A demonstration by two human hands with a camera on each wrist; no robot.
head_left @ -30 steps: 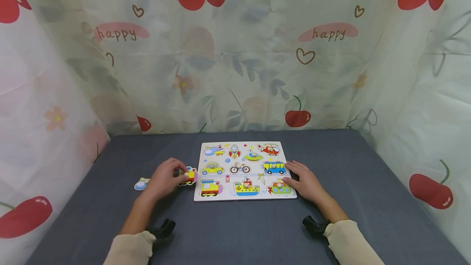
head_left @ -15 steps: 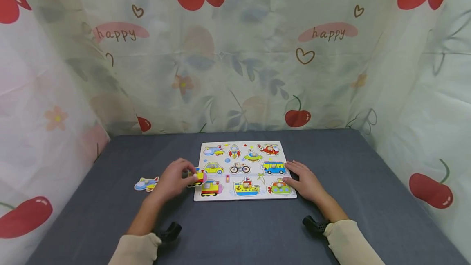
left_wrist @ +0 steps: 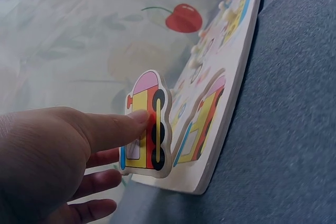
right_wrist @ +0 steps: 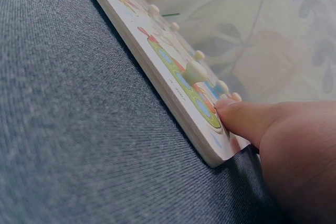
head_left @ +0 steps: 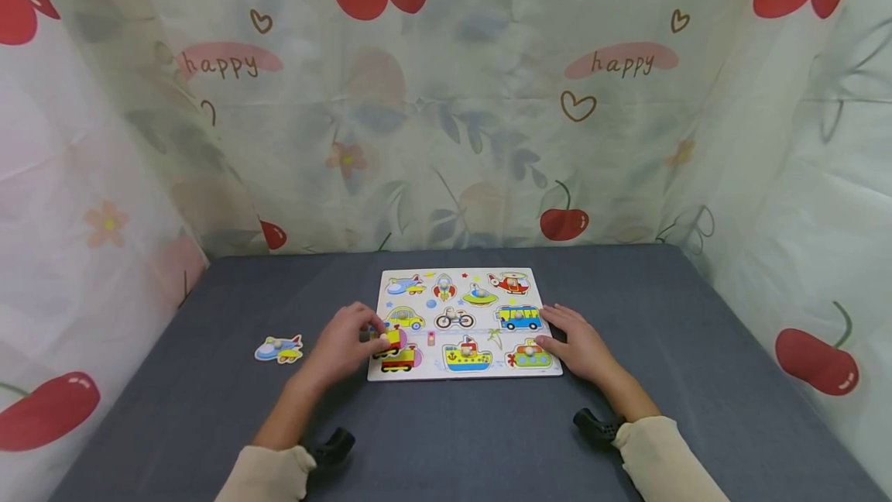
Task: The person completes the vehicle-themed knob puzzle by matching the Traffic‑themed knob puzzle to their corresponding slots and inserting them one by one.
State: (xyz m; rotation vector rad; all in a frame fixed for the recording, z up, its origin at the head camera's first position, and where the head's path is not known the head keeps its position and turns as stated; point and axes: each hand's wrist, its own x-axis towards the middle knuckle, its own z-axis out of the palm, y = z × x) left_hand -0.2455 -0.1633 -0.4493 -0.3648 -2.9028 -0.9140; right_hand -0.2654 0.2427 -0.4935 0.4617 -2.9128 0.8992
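My left hand [head_left: 343, 345] pinches a train puzzle piece [left_wrist: 140, 100] between thumb and fingers. The piece is held tilted just above the left part of a white knob puzzle board [head_left: 432, 359]. Close below it on the board is the matching train picture [left_wrist: 202, 124], which the piece partly covers in the head view. My right hand [head_left: 581, 343] rests on the board's right edge, its thumb [right_wrist: 236, 116] touching the top beside the green submarine piece [right_wrist: 184, 82]. On the cloth left of the board lies an airplane piece [head_left: 279, 348].
Several knobbed pieces sit in the board, among them a bus [head_left: 519, 318], a ship [head_left: 467, 355] and a helicopter [head_left: 512, 283]. A dark grey cloth [head_left: 453, 440] covers the table. A cherry-patterned curtain [head_left: 446, 138] encloses the back and sides.
My left hand has carried the train piece rightward from beside the board to over its left part, uncovering the airplane piece. The right hand and board have stayed put.
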